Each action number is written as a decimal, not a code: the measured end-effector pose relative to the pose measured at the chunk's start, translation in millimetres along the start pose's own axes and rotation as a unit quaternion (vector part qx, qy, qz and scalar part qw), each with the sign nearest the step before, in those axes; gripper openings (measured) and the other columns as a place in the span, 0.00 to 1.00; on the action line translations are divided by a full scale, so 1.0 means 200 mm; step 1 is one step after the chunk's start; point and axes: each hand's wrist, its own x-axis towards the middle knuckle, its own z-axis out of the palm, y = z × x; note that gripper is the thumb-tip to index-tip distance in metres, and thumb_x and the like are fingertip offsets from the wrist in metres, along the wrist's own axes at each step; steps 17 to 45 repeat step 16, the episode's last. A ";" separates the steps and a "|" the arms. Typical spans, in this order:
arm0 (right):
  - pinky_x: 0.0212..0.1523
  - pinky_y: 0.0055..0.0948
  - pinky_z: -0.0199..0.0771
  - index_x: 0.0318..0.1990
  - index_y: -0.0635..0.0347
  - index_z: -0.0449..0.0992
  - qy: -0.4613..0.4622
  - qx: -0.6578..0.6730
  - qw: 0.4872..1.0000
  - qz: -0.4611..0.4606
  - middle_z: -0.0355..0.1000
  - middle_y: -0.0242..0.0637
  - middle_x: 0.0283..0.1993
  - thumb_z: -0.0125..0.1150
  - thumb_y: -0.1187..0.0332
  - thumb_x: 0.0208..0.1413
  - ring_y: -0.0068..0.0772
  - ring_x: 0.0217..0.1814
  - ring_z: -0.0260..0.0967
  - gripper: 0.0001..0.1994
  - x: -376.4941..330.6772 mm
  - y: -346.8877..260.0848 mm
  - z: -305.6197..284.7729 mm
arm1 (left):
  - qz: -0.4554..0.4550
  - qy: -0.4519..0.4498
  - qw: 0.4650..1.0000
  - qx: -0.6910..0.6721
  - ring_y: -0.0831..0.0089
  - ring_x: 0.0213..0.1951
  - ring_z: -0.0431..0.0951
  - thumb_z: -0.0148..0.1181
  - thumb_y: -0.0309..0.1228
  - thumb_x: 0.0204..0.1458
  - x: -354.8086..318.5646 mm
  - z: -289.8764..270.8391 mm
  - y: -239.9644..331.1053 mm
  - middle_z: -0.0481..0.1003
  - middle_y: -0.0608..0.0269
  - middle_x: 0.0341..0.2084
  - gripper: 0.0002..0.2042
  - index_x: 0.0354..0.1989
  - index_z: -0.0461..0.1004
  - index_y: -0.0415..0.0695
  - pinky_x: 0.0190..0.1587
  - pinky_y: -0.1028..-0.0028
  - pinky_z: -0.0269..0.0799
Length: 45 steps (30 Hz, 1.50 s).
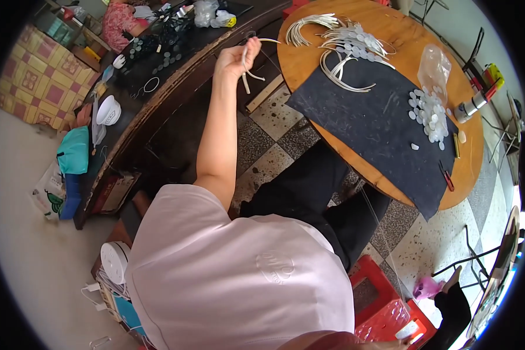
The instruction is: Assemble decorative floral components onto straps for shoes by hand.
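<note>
My left hand is raised near the dark counter's edge, left of the round table. Its fingers are closed on a white cord, whose loose ends hang below and stick out to the right. On the table lie bundles of similar white cords with round translucent discs among them. A thin clear thread stretches down towards the lower right. What appears to be my right hand shows only in part at the lower edge; its fingers are too cut off to read.
A black mat covers part of the wooden table. On it are a pile of translucent discs and red-handled snips. A red stool stands low right. A white bowl sits on the dark counter; another person is beyond it.
</note>
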 end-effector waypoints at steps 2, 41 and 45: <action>0.51 0.33 0.62 0.52 0.70 0.60 -0.032 0.058 0.996 -0.055 0.64 0.47 0.51 0.44 0.77 0.55 0.39 0.48 0.61 0.16 -0.03 0.06 0.09 | 0.021 0.024 0.999 -0.038 0.60 0.34 0.74 0.42 0.16 0.47 -0.04 -0.03 0.24 0.68 0.46 0.36 0.14 0.43 0.63 0.27 0.36 0.70 0.77; 0.26 0.29 0.68 0.38 0.61 0.72 -0.271 0.377 0.760 -0.455 0.73 0.41 0.34 0.51 0.68 0.52 0.35 0.23 0.65 0.10 -1.39 1.20 2.35 | 0.222 -0.108 0.650 0.719 0.62 0.38 0.77 0.47 0.13 0.41 -0.17 0.10 -0.88 0.73 0.49 0.39 0.20 0.47 0.68 0.32 0.44 0.70 0.74; 0.26 0.29 0.68 0.38 0.61 0.72 -0.271 0.377 0.760 -0.455 0.73 0.41 0.34 0.51 0.68 0.52 0.35 0.23 0.65 0.10 -1.39 1.20 2.35 | 0.222 -0.108 0.650 0.719 0.62 0.38 0.77 0.47 0.13 0.41 -0.17 0.10 -0.88 0.73 0.49 0.39 0.20 0.47 0.68 0.32 0.44 0.70 0.74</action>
